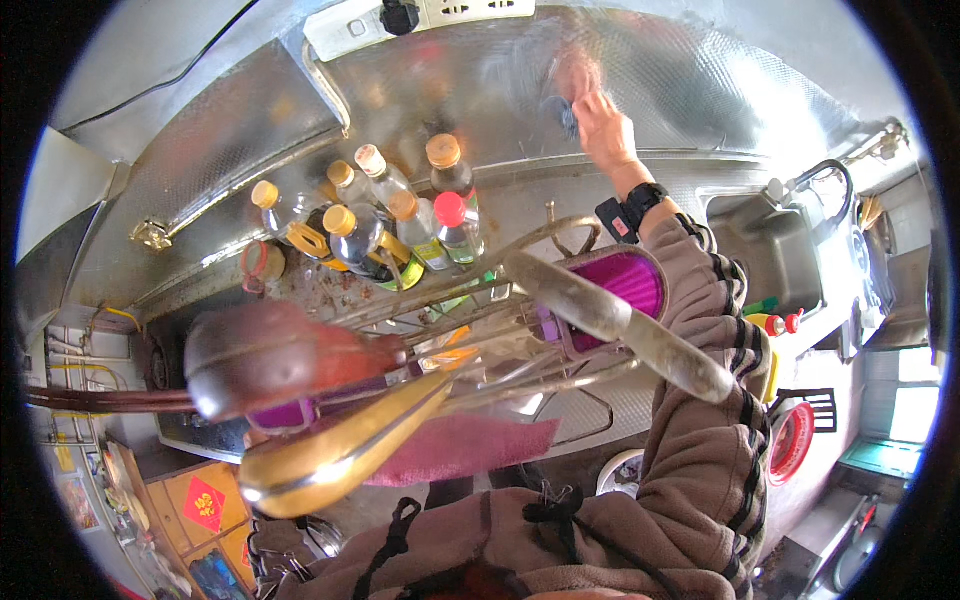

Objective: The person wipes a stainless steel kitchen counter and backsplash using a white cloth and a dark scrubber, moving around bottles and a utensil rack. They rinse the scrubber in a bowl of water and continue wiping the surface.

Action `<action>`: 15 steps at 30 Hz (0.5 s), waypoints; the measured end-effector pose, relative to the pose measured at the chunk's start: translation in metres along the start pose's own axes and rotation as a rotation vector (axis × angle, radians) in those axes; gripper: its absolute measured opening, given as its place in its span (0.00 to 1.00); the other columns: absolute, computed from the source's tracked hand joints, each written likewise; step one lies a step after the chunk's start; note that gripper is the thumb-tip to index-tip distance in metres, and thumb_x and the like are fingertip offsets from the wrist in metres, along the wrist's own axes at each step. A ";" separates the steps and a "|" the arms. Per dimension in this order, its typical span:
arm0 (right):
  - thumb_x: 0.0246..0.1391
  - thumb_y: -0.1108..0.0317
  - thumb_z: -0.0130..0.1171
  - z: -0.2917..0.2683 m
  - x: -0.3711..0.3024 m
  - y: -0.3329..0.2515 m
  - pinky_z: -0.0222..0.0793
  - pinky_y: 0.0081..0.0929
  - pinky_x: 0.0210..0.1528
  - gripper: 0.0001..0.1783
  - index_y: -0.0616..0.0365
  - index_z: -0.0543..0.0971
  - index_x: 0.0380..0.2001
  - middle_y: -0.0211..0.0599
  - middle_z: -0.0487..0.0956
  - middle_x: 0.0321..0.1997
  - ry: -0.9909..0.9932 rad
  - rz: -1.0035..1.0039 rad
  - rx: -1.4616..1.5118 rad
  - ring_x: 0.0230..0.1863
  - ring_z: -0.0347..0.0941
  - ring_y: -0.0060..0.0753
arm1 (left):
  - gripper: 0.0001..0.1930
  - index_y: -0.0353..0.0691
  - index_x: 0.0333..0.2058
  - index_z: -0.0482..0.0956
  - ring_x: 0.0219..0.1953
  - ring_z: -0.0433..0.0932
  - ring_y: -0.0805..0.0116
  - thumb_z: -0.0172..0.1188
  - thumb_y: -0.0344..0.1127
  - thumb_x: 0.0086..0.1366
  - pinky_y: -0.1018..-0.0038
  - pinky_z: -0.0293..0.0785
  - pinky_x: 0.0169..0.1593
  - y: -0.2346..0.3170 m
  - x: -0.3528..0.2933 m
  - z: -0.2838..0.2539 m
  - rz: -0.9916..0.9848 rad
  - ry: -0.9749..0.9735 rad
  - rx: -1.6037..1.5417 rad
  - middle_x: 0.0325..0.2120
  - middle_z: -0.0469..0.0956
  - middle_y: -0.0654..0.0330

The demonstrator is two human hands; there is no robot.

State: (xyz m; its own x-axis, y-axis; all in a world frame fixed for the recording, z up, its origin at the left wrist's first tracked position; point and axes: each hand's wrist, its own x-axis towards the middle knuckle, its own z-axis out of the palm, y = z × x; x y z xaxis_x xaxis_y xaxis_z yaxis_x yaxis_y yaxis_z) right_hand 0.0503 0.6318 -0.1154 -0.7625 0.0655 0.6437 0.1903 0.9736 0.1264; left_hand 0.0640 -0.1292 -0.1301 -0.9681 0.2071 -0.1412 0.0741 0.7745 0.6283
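My right hand [605,128] reaches far forward, its fingers pressing a small blue cloth [566,118] against the shiny metal backsplash [480,90]. A black watch and a dark band with a small box are on that wrist. Of my left hand [256,437] only a sliver of skin shows beside the rack's left end; its fingers are hidden. Close in front of me is a wire rack [590,372] with purple baskets [625,285]. A ladle-like brown utensil [280,355], a gold-coloured handle [350,445] and a worn metal handle [620,325] stick out of it.
Several sauce bottles [365,235] stand on the counter behind the rack. A sink [765,250] with a tap lies at the right. A power strip [420,22] is on the wall above. A pink cloth [460,450] hangs below the rack. Orange cabinets [195,515] stand lower left.
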 end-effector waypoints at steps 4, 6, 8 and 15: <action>0.46 0.73 0.57 0.030 -0.024 -0.007 0.76 0.39 0.39 0.13 0.52 0.74 0.39 0.39 0.71 0.46 -0.194 0.014 0.029 0.46 0.74 0.43 | 0.12 0.36 0.42 0.77 0.18 0.72 0.78 0.65 0.28 0.58 0.79 0.69 0.20 0.000 -0.001 0.009 -0.025 0.010 -0.140 0.24 0.78 0.62; 0.49 0.72 0.55 0.034 -0.021 -0.007 0.76 0.40 0.39 0.13 0.51 0.74 0.40 0.41 0.71 0.47 -0.219 0.069 0.109 0.45 0.75 0.44 | 0.09 0.34 0.39 0.78 0.18 0.72 0.79 0.63 0.28 0.60 0.79 0.69 0.20 0.010 -0.002 0.011 0.042 0.046 -0.166 0.22 0.77 0.63; 0.50 0.71 0.55 0.031 -0.014 -0.007 0.76 0.40 0.38 0.12 0.50 0.74 0.40 0.40 0.72 0.46 -0.180 0.199 0.231 0.44 0.74 0.44 | 0.07 0.32 0.36 0.79 0.18 0.72 0.79 0.62 0.29 0.61 0.79 0.69 0.20 0.022 -0.005 0.002 -0.002 -0.059 -0.098 0.21 0.77 0.64; 0.44 0.72 0.56 0.025 -0.003 -0.033 0.78 0.36 0.34 0.08 0.54 0.74 0.31 0.38 0.72 0.46 -0.231 -0.226 0.079 0.42 0.76 0.40 | 0.07 0.32 0.35 0.80 0.19 0.73 0.79 0.61 0.29 0.60 0.79 0.71 0.21 0.017 -0.004 -0.003 -0.054 -0.045 -0.076 0.21 0.77 0.64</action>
State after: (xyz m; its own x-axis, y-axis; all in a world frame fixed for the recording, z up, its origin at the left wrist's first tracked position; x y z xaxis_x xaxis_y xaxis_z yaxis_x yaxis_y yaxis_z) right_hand 0.0308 0.6047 -0.1400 -0.9018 -0.1152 0.4166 -0.0416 0.9825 0.1816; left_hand 0.0684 -0.1188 -0.1169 -0.9584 0.1943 -0.2091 0.0024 0.7379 0.6749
